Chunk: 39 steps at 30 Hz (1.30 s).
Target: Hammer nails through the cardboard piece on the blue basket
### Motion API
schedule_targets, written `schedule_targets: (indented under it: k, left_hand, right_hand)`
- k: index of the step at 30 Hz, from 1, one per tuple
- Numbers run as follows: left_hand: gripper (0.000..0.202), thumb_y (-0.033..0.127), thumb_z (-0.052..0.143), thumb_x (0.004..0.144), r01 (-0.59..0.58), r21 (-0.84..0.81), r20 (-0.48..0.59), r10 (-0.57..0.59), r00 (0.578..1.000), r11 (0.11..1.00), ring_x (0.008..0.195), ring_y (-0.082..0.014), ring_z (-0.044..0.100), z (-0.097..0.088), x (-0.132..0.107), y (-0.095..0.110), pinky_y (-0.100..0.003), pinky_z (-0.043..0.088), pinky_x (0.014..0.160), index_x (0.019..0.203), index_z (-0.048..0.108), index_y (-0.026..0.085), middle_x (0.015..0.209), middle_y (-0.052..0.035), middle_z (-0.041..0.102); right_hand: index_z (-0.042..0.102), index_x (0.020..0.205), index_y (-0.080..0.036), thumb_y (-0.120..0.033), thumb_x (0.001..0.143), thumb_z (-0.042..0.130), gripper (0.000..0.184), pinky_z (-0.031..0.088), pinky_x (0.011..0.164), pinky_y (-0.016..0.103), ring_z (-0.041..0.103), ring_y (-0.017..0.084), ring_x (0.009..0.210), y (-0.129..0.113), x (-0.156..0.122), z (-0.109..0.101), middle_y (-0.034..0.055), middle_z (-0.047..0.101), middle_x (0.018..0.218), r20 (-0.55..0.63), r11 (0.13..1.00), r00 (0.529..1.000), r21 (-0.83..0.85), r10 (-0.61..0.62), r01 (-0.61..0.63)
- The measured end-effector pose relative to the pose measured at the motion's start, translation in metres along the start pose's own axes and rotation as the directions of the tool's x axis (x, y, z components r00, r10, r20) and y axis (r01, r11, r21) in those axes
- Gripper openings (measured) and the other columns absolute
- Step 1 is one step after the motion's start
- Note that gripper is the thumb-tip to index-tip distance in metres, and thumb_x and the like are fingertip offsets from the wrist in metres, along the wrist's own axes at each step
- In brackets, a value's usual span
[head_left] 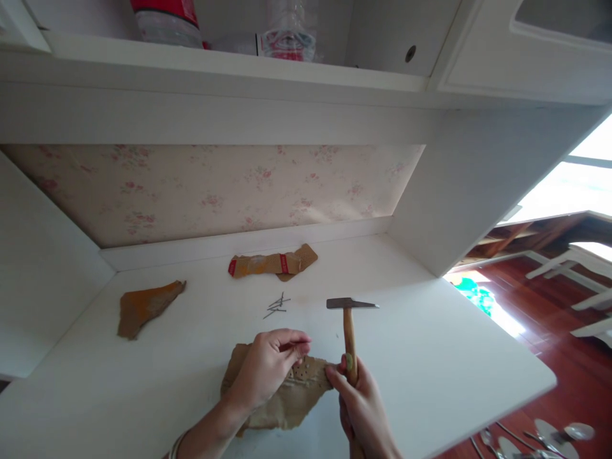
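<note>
In the head view my left hand point(268, 370) is over a torn piece of brown cardboard point(277, 413), its thumb and fingertips pinched together. Whatever may be between those fingertips is too small to make out. Small holes dot the cardboard near its upper right part. My right hand point(361, 398) is wrapped around the wooden handle of a hammer point(350, 338), whose dark metal head points away from me. The thumb of that hand touches the cardboard's right edge. Beyond my left hand, several loose nails point(276, 307) lie in a small heap on the white desktop point(421, 357).
A torn cardboard strip point(261, 264) with red marks lies near the back wall. Another cardboard scrap point(146, 309) is at the left. Plastic bottles point(167, 25) stand on the shelf point(239, 64) overhead. A side panel point(459, 172) bounds the desk's right rear.
</note>
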<state>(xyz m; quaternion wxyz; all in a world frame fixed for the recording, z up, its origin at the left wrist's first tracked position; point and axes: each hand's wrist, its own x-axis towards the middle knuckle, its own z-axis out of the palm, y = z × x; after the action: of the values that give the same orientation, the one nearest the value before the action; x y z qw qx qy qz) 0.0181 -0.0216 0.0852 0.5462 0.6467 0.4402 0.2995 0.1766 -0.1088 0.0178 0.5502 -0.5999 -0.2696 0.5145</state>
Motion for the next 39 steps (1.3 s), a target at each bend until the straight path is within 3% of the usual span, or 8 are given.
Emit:
schedule_targets:
  k: [11,30,39]
  left_hand:
    - [0.012,0.031,0.061,0.09,-0.184,0.261,-0.051,0.204,0.978,0.948,0.075,-0.0145,0.069,0.008,-0.006,-0.014,-0.021,0.051,0.075,0.087,0.071,0.025,0.083,0.0033,0.075]
    - [0.014,0.017,0.061,0.089,-0.251,0.297,-0.035,0.274,0.961,0.921,0.073,-0.0118,0.069,0.008,-0.006,-0.021,-0.019,0.049,0.072,0.083,0.071,0.025,0.081,0.0062,0.075]
    - [0.013,0.019,0.062,0.088,-0.265,0.301,-0.031,0.287,0.957,0.916,0.071,-0.0115,0.069,0.007,-0.007,-0.02,-0.018,0.048,0.07,0.082,0.071,0.025,0.078,0.0061,0.075]
  right_hand:
    - [0.034,0.082,-0.026,-0.049,0.083,0.063,0.038,0.015,0.024,0.011,0.021,0.001,0.024,-0.006,0.001,-0.001,-0.0179,0.035,0.043,0.027,0.999,0.999,-0.03,0.018,-0.017]
    - [0.034,0.081,-0.026,-0.054,0.079,0.064,0.041,0.016,0.022,0.012,0.022,0.002,0.023,0.001,0.005,-0.003,-0.0179,0.034,0.042,0.015,0.998,1.0,-0.067,0.017,-0.016]
    - [0.035,0.08,-0.026,-0.055,0.08,0.063,0.04,0.017,0.023,0.013,0.023,0.002,0.024,-0.004,0.002,-0.002,-0.0175,0.034,0.043,0.021,0.996,1.0,-0.085,0.007,-0.005]
